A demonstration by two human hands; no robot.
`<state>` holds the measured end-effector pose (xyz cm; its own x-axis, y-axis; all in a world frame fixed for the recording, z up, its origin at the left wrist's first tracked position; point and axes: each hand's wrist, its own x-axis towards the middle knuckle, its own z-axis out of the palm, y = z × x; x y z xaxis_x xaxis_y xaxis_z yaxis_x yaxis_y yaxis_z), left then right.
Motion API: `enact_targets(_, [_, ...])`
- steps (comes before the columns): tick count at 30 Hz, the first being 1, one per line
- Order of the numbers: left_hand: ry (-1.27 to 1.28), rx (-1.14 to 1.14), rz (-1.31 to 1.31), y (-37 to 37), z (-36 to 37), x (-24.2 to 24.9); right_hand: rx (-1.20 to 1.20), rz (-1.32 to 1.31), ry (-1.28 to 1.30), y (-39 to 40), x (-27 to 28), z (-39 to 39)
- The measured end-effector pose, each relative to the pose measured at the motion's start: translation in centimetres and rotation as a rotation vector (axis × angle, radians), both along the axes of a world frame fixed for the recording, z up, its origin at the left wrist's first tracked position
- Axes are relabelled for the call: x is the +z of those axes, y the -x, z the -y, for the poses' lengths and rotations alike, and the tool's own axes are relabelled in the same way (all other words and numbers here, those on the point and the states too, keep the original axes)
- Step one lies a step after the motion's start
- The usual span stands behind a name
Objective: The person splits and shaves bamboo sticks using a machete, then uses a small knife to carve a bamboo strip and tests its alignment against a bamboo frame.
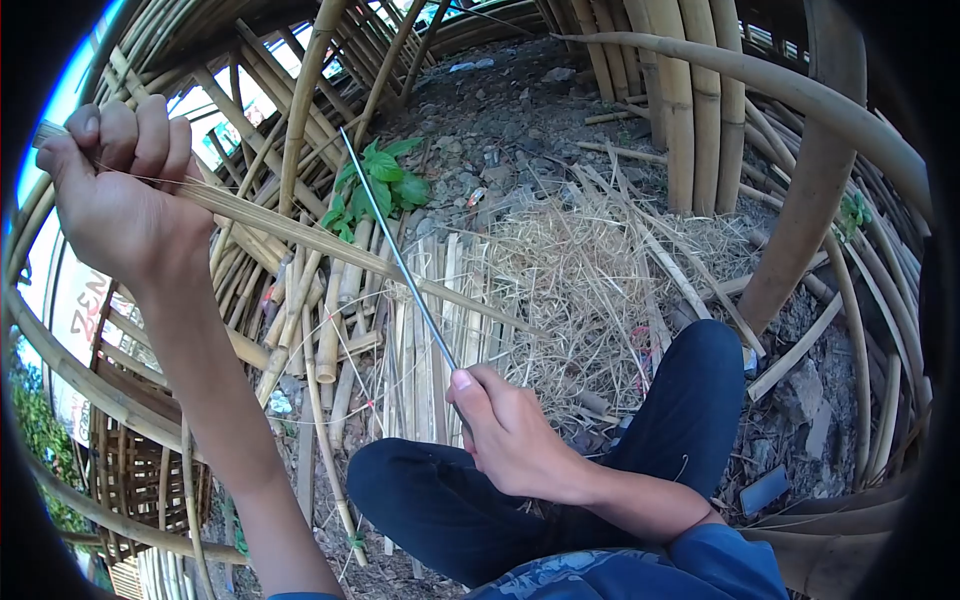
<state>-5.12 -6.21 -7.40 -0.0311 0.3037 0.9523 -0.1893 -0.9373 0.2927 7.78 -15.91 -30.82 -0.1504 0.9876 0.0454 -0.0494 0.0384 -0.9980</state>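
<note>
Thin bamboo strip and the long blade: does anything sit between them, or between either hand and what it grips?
Nothing visible does. The left hand grips the thin pale bamboo strip directly, the right hand grips the long narrow metal blade, and blade and strip cross in open air above the ground.

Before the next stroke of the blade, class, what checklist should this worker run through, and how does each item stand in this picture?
1. Left hand grips the bamboo strip firmly: ok, fist closed round its end.
2. Right hand holds the long blade securely: ok, thumb along its base.
3. Blade meets the strip: ok, they cross mid-length.
4. Left hand clear of the blade: ok, well apart.
5. Knee clear of the blade tip: ok, tip points away.
6. Blade sharpness: cannot tell.
</note>
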Motion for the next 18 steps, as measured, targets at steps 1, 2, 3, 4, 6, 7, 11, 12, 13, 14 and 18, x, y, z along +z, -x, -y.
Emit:
enact_targets(1, [0.013, 0.064, 0.045, -0.5, -0.1, 0.1, 0.026, -0.023, -0.089, 0.1, 0.9, 0.3])
enact_targets(2, [0.025, 0.129, 0.092, -0.9, -0.2, 0.1, 0.051, -0.043, -0.179, 0.1, 1.7, 0.5])
enact_targets(3, [0.027, 0.126, 0.091, -1.0, -0.2, 0.1, 0.086, -0.056, -0.240, 0.0, 2.4, 0.7])
enact_targets(4, [0.017, 0.145, 0.086, -1.1, -0.2, 0.1, 0.085, -0.057, -0.237, 0.1, 2.4, 0.7])
enact_targets(6, [0.008, 0.166, 0.081, -1.2, -0.1, 0.0, 0.064, -0.089, -0.228, 0.5, 2.2, 0.7])
enact_targets(7, [0.008, 0.178, 0.083, -1.3, 0.0, 0.0, 0.066, -0.091, -0.227, 0.9, 1.3, 0.6])
enact_targets(11, [-0.010, 0.197, 0.055, -1.7, 0.6, -0.2, -0.085, 0.028, -0.338, 1.3, -0.7, 0.7])
enact_targets(12, [-0.013, 0.203, 0.056, -1.8, 0.7, -0.2, -0.074, 0.065, -0.306, 1.0, -0.5, 0.9])
enact_targets(13, [-0.009, 0.196, 0.052, -1.8, 0.7, -0.2, -0.094, 0.085, -0.313, 0.8, -0.7, 1.0])
enact_targets(14, [-0.010, 0.185, 0.050, -1.9, 0.7, -0.1, -0.093, 0.085, -0.319, 0.8, -1.3, 1.0])
enact_targets(18, [0.021, 0.146, 0.046, -1.8, 0.2, 0.1, -0.146, 0.105, -0.166, 0.7, -5.1, 1.0])
